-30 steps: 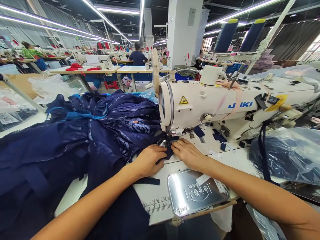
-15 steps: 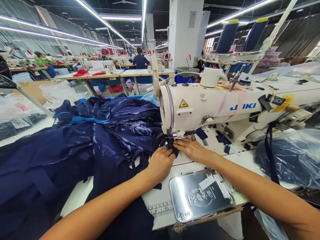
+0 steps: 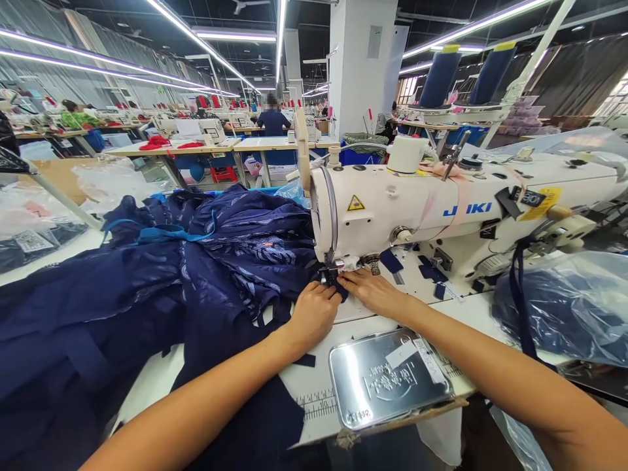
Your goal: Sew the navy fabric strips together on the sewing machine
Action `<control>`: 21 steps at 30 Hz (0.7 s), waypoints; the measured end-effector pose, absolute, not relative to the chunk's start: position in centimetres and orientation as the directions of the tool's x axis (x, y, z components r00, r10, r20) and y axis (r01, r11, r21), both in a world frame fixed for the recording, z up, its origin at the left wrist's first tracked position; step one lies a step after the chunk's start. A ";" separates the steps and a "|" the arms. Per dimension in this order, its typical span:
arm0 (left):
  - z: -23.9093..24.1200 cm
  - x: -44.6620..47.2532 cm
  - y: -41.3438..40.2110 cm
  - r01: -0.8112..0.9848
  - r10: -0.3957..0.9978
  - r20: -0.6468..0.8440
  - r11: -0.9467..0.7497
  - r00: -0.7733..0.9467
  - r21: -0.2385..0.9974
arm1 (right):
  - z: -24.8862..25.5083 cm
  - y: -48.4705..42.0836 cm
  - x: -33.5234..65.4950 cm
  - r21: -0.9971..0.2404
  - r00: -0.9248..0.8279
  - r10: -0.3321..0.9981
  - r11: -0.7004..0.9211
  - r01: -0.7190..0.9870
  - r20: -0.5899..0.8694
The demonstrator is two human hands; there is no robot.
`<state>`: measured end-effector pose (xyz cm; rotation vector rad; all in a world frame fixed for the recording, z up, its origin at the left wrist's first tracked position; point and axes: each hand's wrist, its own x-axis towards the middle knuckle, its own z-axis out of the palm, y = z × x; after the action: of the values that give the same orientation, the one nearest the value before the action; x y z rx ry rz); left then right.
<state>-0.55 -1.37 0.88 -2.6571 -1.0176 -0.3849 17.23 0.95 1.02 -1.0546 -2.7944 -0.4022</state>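
Navy cloth (image 3: 216,281) at sewing mach. (image 3: 422,190); L hand (image 3: 316,311), R hand (image 3: 375,291) on it, grip unclear.

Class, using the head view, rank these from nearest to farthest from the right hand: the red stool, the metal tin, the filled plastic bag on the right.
From the right hand:
1. Metal tin: close by, just below it in the picture.
2. Filled plastic bag: off to the right.
3. Red stool: in the background, left.
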 end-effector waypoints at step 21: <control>2.4 -3.4 0.1 0.699 0.682 0.302 -0.712 0.666 0.066 | 0.2 0.4 16.8 0.007 -0.702 0.560 0.780 0.626 0.440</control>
<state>-3.43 0.07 2.37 -2.8172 -1.1680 -0.4759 16.77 0.38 0.18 -0.8958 -2.5533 -0.2174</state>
